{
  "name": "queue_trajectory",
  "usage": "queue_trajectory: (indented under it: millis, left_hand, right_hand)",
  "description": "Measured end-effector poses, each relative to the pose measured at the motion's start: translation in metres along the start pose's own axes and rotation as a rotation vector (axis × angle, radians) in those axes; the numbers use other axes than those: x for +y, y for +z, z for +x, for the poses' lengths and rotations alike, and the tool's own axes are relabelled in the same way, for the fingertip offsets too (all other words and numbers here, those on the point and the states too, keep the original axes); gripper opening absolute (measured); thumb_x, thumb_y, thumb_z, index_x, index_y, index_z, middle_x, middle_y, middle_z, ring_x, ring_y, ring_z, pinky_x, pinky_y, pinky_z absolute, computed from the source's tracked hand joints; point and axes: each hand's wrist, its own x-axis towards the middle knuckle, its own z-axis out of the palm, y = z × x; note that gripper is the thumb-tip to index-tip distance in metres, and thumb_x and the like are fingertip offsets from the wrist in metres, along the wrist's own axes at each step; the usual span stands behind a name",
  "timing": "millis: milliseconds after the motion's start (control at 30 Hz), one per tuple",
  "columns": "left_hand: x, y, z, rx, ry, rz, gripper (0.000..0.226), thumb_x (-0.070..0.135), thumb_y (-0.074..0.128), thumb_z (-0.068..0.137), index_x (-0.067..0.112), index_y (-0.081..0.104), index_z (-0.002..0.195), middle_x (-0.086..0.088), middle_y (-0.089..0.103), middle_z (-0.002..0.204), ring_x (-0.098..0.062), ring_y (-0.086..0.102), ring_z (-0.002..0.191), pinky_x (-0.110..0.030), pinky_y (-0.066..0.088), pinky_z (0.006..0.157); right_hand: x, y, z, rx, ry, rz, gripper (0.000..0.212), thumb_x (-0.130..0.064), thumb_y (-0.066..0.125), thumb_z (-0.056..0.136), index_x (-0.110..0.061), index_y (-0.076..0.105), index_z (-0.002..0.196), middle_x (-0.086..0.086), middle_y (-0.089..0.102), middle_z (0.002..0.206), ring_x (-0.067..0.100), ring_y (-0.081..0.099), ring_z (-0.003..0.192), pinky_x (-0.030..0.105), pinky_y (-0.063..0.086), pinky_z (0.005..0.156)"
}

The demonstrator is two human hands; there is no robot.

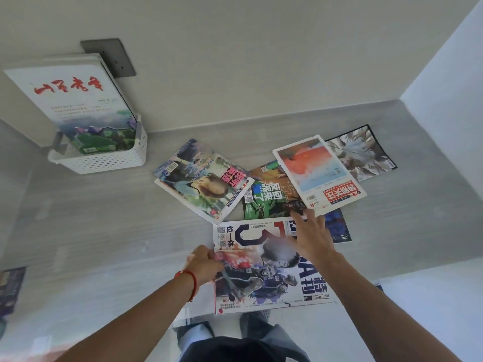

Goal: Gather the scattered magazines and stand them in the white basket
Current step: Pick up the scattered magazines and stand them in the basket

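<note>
- My left hand (202,265) pinches the big magazine (264,267) at its 9 o'clock edge.
- Right hand (312,237) lies spread flat on it.
- Basket (104,160) sits at 10 o'clock.

Likely a home or small office corner — plain pale walls (261,48) meet a grey wood-grain table (104,218). A grey wall socket (112,57) sits above it.

Count of things on the counter (104,231)

Six magazines lie loose in a heap (271,197); one more lies at the left edge (10,288); at least two stand in one white basket (104,160). Two hands, one wall socket (112,57).
</note>
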Motion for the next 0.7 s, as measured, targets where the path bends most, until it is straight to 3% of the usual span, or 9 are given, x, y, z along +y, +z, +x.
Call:
queue_trajectory:
  millis: [100, 200, 300, 400, 500, 600, 700]
  left_hand:
    - [-0.007, -0.004, -0.009, -0.033, -0.009, -0.084, 0.026, 0.0, 0.077, 0.08, 0.011, 0.055, 0.089, -0.015, 0.068, 0.103, -0.029, 0.071, 0.094, -0.038, 0.064, 0.073]
    - [-0.01, -0.012, -0.019, -0.079, -0.016, -0.217, 0.028, -0.003, 0.078, 0.082, 0.009, 0.054, 0.089, -0.021, 0.071, 0.104, -0.032, 0.074, 0.097, -0.051, 0.064, 0.081]
    - [-0.007, -0.028, -0.019, -0.018, 0.07, -0.28, 0.024, -0.003, 0.07, 0.089, 0.009, 0.05, 0.088, -0.023, 0.068, 0.104, -0.03, 0.073, 0.096, -0.053, 0.063, 0.083]
    - [0.0, -0.061, -0.006, 0.083, 0.196, -0.23, 0.022, -0.003, 0.064, 0.093, 0.013, 0.05, 0.087, -0.024, 0.063, 0.102, -0.031, 0.07, 0.1, -0.051, 0.063, 0.085]
    - [0.008, -0.103, 0.022, 0.268, 0.217, -0.223, 0.027, -0.01, 0.06, 0.092, 0.016, 0.053, 0.086, -0.011, 0.063, 0.093, -0.027, 0.066, 0.091, -0.037, 0.059, 0.069]
    - [0.016, -0.145, 0.056, 0.357, 0.198, -0.196, 0.02, -0.002, 0.064, 0.093, 0.017, 0.058, 0.091, -0.007, 0.071, 0.099, -0.024, 0.07, 0.093, -0.04, 0.063, 0.075]
    - [0.021, -0.171, 0.083, 0.414, 0.219, -0.146, 0.018, 0.006, 0.07, 0.092, 0.021, 0.061, 0.097, 0.0, 0.072, 0.098, -0.013, 0.069, 0.088, -0.025, 0.057, 0.065]
  right_hand:
    - [-0.002, -0.009, 0.004, -0.012, -0.045, -0.055, 0.066, -0.056, 0.06, 0.093, -0.022, 0.042, 0.146, 0.012, 0.04, 0.146, 0.035, 0.04, 0.131, 0.048, 0.05, 0.099]
    - [-0.01, -0.024, 0.018, 0.023, -0.108, -0.064, 0.051, -0.054, 0.057, 0.096, -0.019, 0.055, 0.132, 0.008, 0.053, 0.13, 0.03, 0.047, 0.125, 0.048, 0.052, 0.096]
    - [-0.025, -0.036, 0.046, 0.065, -0.23, -0.019, 0.046, -0.042, 0.058, 0.099, -0.018, 0.052, 0.138, 0.006, 0.053, 0.141, 0.027, 0.05, 0.13, 0.051, 0.049, 0.104]
    - [-0.042, -0.047, 0.08, 0.018, -0.335, 0.107, 0.07, -0.033, 0.063, 0.099, -0.02, 0.027, 0.158, 0.007, 0.027, 0.166, 0.03, 0.036, 0.148, 0.053, 0.037, 0.117]
    - [-0.052, -0.047, 0.106, -0.07, -0.343, -0.003, 0.112, -0.042, 0.079, 0.083, -0.02, 0.004, 0.163, 0.009, 0.004, 0.171, 0.031, 0.009, 0.157, 0.057, 0.018, 0.125]
    - [-0.054, -0.037, 0.115, -0.071, -0.316, -0.068, 0.132, -0.048, 0.089, 0.068, -0.021, 0.0, 0.162, 0.01, 0.006, 0.171, 0.031, 0.011, 0.157, 0.059, 0.014, 0.125]
    - [-0.056, -0.035, 0.113, -0.055, -0.283, -0.145, 0.138, -0.055, 0.093, 0.056, -0.018, 0.009, 0.16, 0.016, 0.017, 0.166, 0.036, 0.022, 0.153, 0.059, 0.019, 0.123]
